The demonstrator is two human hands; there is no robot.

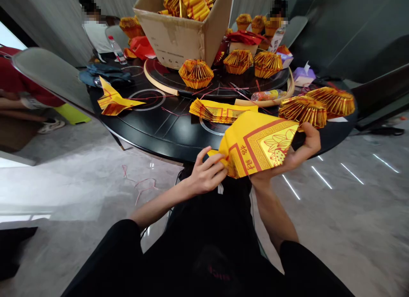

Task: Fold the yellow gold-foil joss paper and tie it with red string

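Note:
Between my hands, in front of the table edge, is a yellow joss paper sheet (258,143) with red print and a flower pattern, partly folded. My left hand (209,173) pinches its gathered left end with fingers closed. My right hand (297,154) grips the right side, thumb at the upper corner and fingers underneath, partly hidden by the sheet. Just beyond it lies a stack of folded joss paper (220,111) on the black table (153,133). Two pleated gold paper ornaments (303,111) stand to the right of the sheet.
A cardboard box (179,39) full of yellow paper stands on the turntable, with pleated gold ornaments (196,74) around it. A folded yellow paper piece (115,100), a blue cloth (107,75) and bottles (117,50) lie leftward. Tissue box (303,76) at right. Other people sit nearby.

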